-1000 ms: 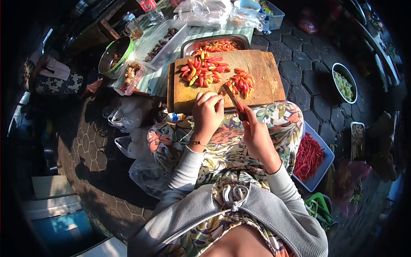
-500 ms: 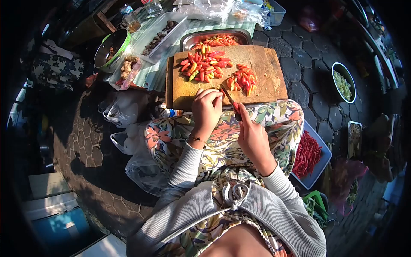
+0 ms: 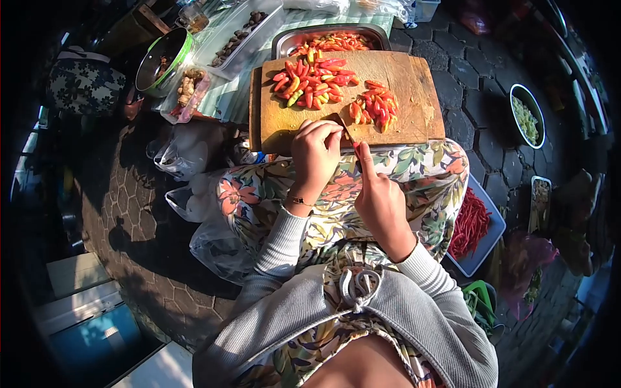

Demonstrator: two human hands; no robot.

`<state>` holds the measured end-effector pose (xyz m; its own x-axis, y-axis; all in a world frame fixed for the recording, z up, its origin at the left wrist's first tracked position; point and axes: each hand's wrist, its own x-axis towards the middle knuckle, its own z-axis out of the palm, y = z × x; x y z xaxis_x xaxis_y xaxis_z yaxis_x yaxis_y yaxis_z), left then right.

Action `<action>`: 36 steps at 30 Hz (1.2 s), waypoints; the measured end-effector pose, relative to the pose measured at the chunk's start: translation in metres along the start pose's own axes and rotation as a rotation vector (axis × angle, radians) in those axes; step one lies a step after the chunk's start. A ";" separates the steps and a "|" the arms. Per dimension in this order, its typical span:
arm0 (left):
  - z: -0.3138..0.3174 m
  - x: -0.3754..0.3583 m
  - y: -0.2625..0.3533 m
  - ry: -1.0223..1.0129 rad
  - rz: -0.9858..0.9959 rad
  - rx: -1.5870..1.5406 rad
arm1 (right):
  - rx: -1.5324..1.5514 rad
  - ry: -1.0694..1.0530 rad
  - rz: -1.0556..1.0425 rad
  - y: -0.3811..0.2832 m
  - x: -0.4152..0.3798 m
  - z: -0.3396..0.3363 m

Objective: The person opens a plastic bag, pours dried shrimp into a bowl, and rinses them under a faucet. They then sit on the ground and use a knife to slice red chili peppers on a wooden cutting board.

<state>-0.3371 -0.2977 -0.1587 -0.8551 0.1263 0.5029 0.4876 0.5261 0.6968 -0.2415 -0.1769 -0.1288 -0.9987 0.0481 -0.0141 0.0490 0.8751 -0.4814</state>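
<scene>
A wooden cutting board (image 3: 407, 97) lies across in front of my lap. On its left is a pile of whole red and orange chilies (image 3: 310, 81), and to the right a smaller pile of chili pieces (image 3: 375, 107). My left hand (image 3: 317, 155) rests at the board's near edge, fingers curled together; whatever they pinch is too small to name. My right hand (image 3: 381, 207) is closed round a knife (image 3: 345, 131), its blade angled up and left beside my left fingertips. Behind the board sits a metal tray (image 3: 281, 46) of chilies.
A plastic container (image 3: 223, 45) of dark pieces, a green-rimmed pan (image 3: 184, 55) and a bag of ginger (image 3: 189, 90) stand at the upper left. Long red chilies fill a tray (image 3: 495, 226) at the right. A bowl (image 3: 527, 116) of chopped greens is farther right.
The view has shifted slightly, so the board appears a little higher. Both hands stay near the board's front edge, and the knife remains in my right hand.
</scene>
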 end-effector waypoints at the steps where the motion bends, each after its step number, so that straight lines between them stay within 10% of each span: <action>1: 0.000 -0.001 0.000 -0.002 -0.007 0.017 | -0.020 0.018 -0.010 0.000 -0.001 0.001; 36: -0.027 0.030 -0.021 -0.057 -0.050 0.260 | 0.186 0.112 -0.066 0.032 0.000 -0.018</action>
<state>-0.3681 -0.3273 -0.1446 -0.8890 0.1380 0.4367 0.3891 0.7305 0.5612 -0.2396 -0.1404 -0.1288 -0.9918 0.0557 0.1150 -0.0297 0.7745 -0.6318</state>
